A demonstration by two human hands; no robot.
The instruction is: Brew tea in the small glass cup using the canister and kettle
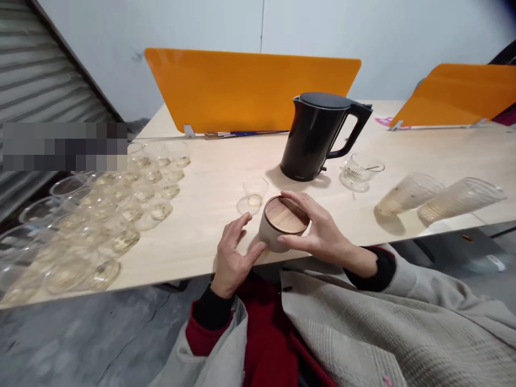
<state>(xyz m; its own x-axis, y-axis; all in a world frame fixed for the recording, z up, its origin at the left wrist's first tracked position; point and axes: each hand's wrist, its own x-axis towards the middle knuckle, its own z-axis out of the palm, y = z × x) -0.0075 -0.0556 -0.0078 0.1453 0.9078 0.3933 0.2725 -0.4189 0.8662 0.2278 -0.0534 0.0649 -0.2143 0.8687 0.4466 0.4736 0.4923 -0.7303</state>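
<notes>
A light-coloured round canister [269, 236] with a wooden lid [287, 215] stands near the table's front edge. My right hand [318, 226] grips it from the right, thumb at the near side and fingers over the lid's far rim. On the other side, my left hand [236, 250] has thumb and fingers apart; its thumb tip comes close to the canister, and I cannot tell if it touches. Just beyond stands a small clear cup [255, 194] with a little pale content at its bottom. Behind the canister is a black electric kettle [312, 140], lid closed, handle to the right.
Many clear cups [121, 199] with pale contents crowd the table's left end. A glass pitcher-like vessel [358, 173] sits right of the kettle. Two stacks of clear cups [407, 194] lie tilted at the right. Orange dividers [253, 88] rise along the back of the table [201, 231].
</notes>
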